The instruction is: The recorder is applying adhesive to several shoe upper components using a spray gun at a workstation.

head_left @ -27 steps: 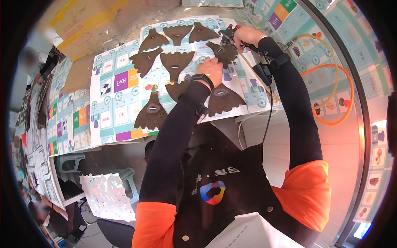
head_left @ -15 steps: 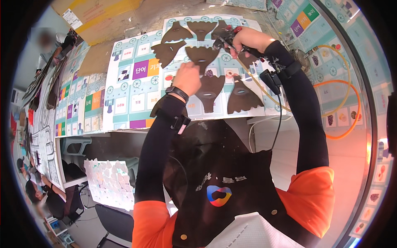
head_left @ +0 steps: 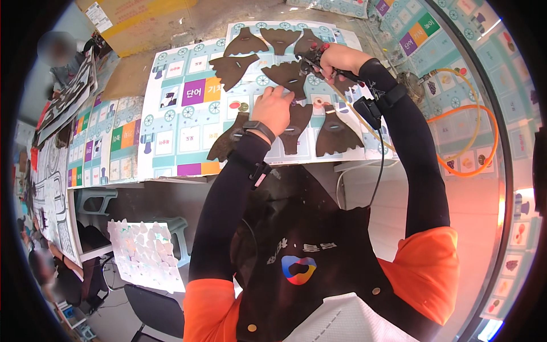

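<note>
My right hand (head_left: 340, 61) is closed around a black and red spray gun (head_left: 311, 58) with a tan hose. Its front end is over the upper right of the table, beside the dark brown scalloped pieces. My left hand (head_left: 273, 111) rests with fingers outstretched at the lower end of a tilted brown piece (head_left: 288, 78). Part of another brown piece (head_left: 293, 134) shows below those fingers. Further brown pieces lie around, such as a flared one (head_left: 338, 134) at the right and one (head_left: 231, 137) partly behind my left wrist. Several have a small pale slit.
A patterned printed sheet (head_left: 188, 139) covers the worktable. Cardboard (head_left: 148, 20) stands at the back left. Tan and orange hoses (head_left: 494, 134) loop along the right wall. A dark chair (head_left: 151, 310) is at lower left, and other people sit or stand at far left.
My left hand has shifted right and slightly down, and the brown piece above its fingers is now tilted and further right. My right hand stays near the same spot with the spray gun.
</note>
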`<state>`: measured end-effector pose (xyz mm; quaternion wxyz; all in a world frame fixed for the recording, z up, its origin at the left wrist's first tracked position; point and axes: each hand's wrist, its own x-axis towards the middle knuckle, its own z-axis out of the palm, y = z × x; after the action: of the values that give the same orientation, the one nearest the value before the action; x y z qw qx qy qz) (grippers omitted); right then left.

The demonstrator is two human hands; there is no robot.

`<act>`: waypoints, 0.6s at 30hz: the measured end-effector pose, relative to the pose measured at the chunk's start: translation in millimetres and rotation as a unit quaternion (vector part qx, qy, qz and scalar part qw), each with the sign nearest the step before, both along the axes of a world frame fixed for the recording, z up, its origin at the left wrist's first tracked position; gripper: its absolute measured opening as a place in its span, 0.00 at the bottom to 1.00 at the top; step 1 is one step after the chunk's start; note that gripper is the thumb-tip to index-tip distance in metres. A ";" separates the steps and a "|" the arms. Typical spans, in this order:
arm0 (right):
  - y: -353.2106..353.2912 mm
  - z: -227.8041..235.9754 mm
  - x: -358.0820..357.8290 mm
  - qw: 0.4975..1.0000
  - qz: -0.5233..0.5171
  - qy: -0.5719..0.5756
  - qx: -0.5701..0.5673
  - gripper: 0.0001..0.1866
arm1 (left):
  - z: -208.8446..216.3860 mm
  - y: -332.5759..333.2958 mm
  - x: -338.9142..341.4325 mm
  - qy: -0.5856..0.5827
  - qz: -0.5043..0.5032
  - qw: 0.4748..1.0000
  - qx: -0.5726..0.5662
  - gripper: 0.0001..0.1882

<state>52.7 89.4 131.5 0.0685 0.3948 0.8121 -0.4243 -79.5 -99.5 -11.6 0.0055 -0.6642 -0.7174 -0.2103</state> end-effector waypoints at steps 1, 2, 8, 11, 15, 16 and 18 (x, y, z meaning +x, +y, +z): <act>1.3 -0.9 -0.6 1.000 0.006 -0.001 0.009 0.15 | -0.4 1.1 0.7 -0.002 0.000 1.000 0.000 0.27; 2.2 -2.1 -0.7 1.000 0.006 -0.002 0.008 0.15 | -0.5 2.4 2.1 -0.009 -0.002 1.000 0.004 0.27; -11.4 0.5 -15.0 1.000 0.008 -0.011 -0.002 0.14 | -2.5 1.6 1.9 -0.018 0.002 1.000 0.008 0.26; -7.6 -5.8 -15.8 1.000 0.017 0.013 -0.021 0.12 | -1.6 4.5 4.0 -0.014 -0.002 1.000 0.013 0.26; -15.3 -5.1 -16.9 0.999 0.031 0.016 -0.040 0.11 | -0.5 4.6 1.8 -0.018 -0.006 1.000 0.002 0.26; -17.9 -3.5 -16.8 0.999 0.028 0.016 -0.042 0.11 | -3.1 4.8 0.3 -0.018 -0.006 1.000 0.001 0.26; -16.7 -0.5 -13.9 0.999 0.029 0.000 -0.033 0.11 | -6.5 5.4 -1.8 -0.007 -0.012 0.999 0.037 0.19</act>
<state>38.8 72.7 131.0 0.0942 0.3685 0.8087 -0.4487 -81.3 -94.1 -18.1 0.0231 -0.6704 -0.7013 -0.2414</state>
